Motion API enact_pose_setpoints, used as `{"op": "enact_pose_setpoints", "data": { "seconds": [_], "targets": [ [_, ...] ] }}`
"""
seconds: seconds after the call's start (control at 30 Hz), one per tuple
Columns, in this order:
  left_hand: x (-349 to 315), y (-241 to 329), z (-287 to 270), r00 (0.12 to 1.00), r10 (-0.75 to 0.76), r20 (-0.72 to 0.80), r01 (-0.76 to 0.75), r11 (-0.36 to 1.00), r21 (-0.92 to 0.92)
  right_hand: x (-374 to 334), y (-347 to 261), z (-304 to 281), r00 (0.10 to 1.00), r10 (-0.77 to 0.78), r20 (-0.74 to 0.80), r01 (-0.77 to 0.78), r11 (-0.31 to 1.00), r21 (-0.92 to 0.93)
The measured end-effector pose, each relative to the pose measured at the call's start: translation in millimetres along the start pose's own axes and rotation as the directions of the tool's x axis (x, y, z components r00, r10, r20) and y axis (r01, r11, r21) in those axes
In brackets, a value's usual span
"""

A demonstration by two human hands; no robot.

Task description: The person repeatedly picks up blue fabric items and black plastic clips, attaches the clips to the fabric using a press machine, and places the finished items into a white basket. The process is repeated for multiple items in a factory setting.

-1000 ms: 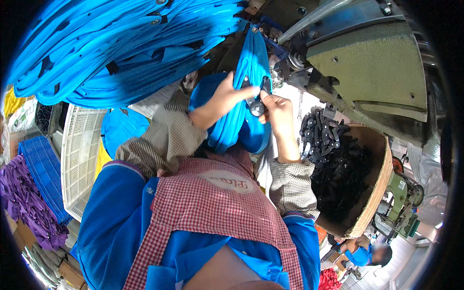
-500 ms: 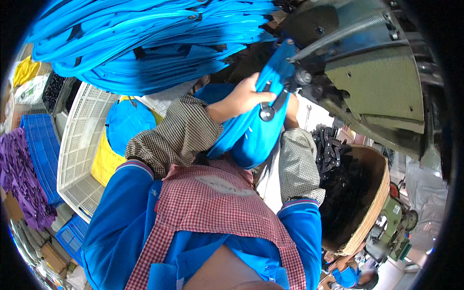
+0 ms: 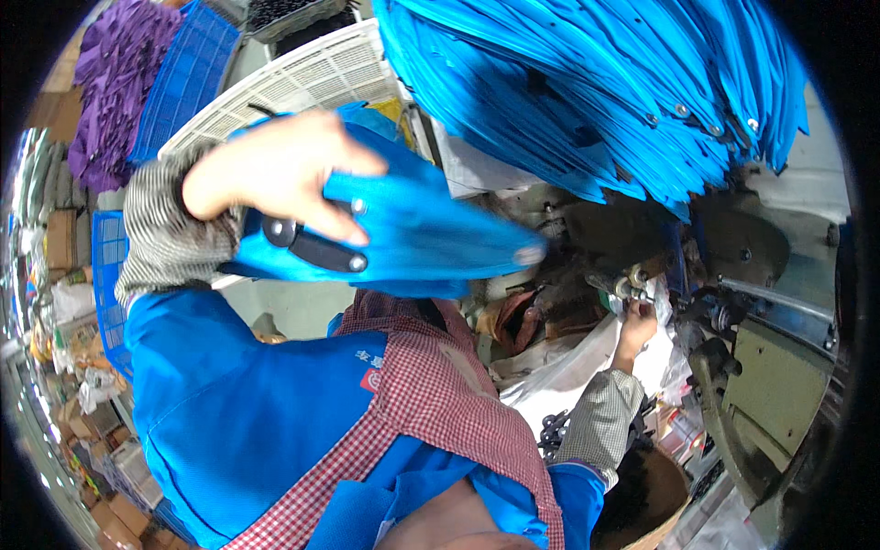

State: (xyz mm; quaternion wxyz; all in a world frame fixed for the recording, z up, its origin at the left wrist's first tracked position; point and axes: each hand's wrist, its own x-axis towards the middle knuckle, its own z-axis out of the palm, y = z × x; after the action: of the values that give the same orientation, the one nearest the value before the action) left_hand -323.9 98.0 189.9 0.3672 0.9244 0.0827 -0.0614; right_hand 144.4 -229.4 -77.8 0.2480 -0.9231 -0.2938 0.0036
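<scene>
My left hand [image 3: 275, 174], smeared by motion, grips a folded blue cloth piece [image 3: 431, 234] between thumb and fingers, off to the left in front of my chest. A black strap [image 3: 316, 249] with round metal studs lies across the cloth. The cloth's narrow end points right and carries a pale metal spot. My right hand [image 3: 637, 325] is at a small metal part of the green machine [image 3: 770, 385] on the right. Its fingers are pinched together, and what they hold is too small to make out.
A big pile of blue cloth pieces [image 3: 587, 101] spreads across the far side. Behind my left hand stands a white plastic basket [image 3: 316, 78]. Blue crates [image 3: 188, 78] and purple cloth [image 3: 119, 92] sit at far left. A cardboard box [image 3: 655, 500] is below my right forearm.
My left hand has carried the blue cloth away from the machine to the left. My right hand has come off the cloth and is now at the machine. The whole view has turned.
</scene>
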Motion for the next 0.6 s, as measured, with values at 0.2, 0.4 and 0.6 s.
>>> {"op": "enact_pose_setpoints", "data": {
  "seconds": [0.2, 0.4, 0.6],
  "targets": [
    [-49, -103, 137, 0.865, -0.457, -0.206, 0.501, 0.779, 0.376, 5, 18, 11, 0.998, 0.066, 0.016, -0.068, 0.955, 0.290],
    [-3, -201, 190, 0.937, -0.233, -0.262, 0.309, 0.900, 0.306, 3, -17, -16, 0.987, 0.155, -0.037, -0.124, 0.893, 0.433],
    [119, -13, -29, 0.406, 0.708, -0.577, -0.085, 0.659, 0.748, -31, -125, -75, 0.917, 0.153, 0.369, -0.389, 0.128, 0.912]
  ]
}}
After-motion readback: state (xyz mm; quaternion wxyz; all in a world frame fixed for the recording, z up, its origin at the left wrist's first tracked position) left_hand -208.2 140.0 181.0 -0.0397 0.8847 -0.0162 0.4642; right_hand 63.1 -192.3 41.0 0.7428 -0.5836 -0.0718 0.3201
